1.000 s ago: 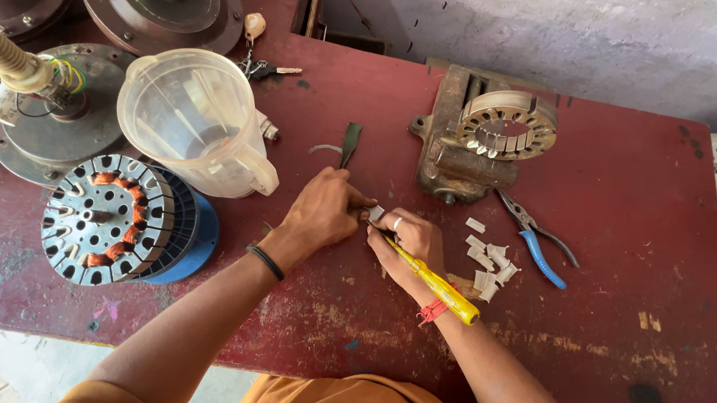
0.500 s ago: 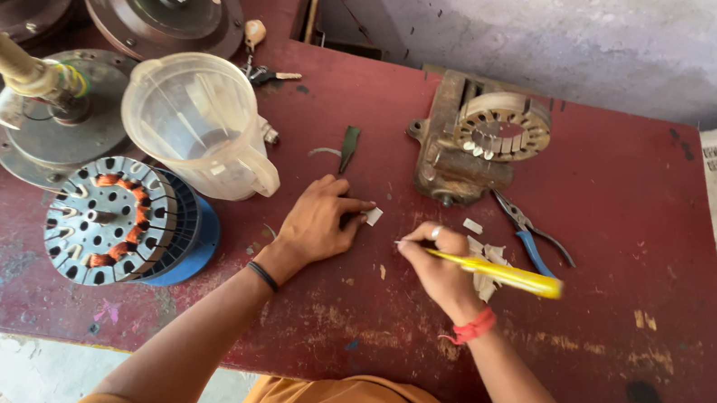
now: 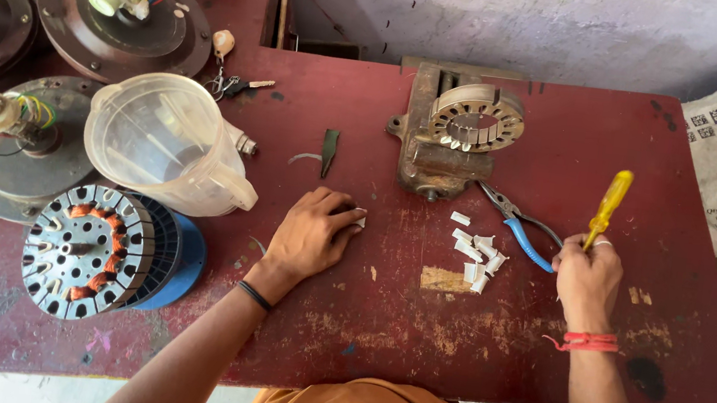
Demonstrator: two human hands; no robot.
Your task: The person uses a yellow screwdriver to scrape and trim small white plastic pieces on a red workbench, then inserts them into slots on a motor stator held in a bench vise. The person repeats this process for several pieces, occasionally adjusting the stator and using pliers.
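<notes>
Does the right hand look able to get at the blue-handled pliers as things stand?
Probably yes: the right hand lies just beside the pliers with bare table between them, though it already holds a yellow screwdriver.

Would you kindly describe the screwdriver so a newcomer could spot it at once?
Start at the red table and go to its right side. There the right hand holds the screwdriver upright. Its bright yellow handle distinguishes it from the blue-handled pliers lying beside it.

Single head view, looking steeply down, close over red table (image 3: 450, 349).
</notes>
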